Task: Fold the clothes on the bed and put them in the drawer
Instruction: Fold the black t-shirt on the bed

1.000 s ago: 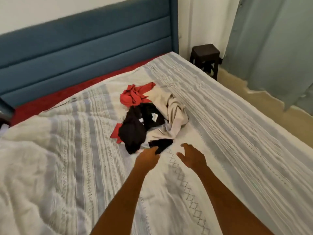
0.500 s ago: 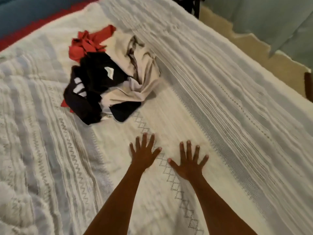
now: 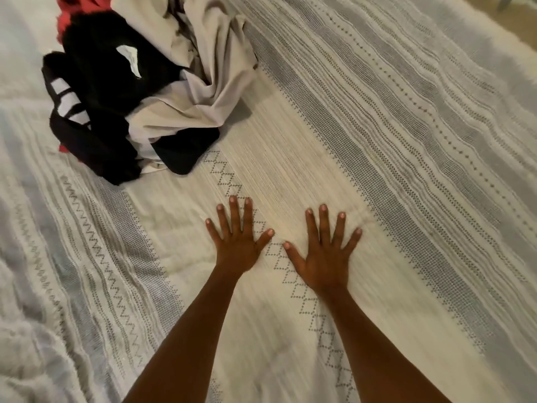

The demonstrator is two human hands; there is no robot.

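A heap of unfolded clothes lies at the upper left of the bed: a black garment [image 3: 110, 82] with white stripes, a beige garment [image 3: 203, 68] draped over it, and a red garment [image 3: 65, 10] mostly cut off by the frame's top edge. My left hand [image 3: 236, 239] and my right hand [image 3: 324, 251] lie flat, palms down, fingers spread, on the white patterned bedspread [image 3: 377, 141]. Both hands are below the heap and apart from it, holding nothing. No drawer is in view.
The bedspread is bunched into thick folds [image 3: 32, 330] along the left side. A strip of floor [image 3: 520, 7] shows at the top right corner past the bed's edge.
My left hand let go of the black garment and both hands drew back from the heap to lie flat on the bedspread. The view tilted down and closer.
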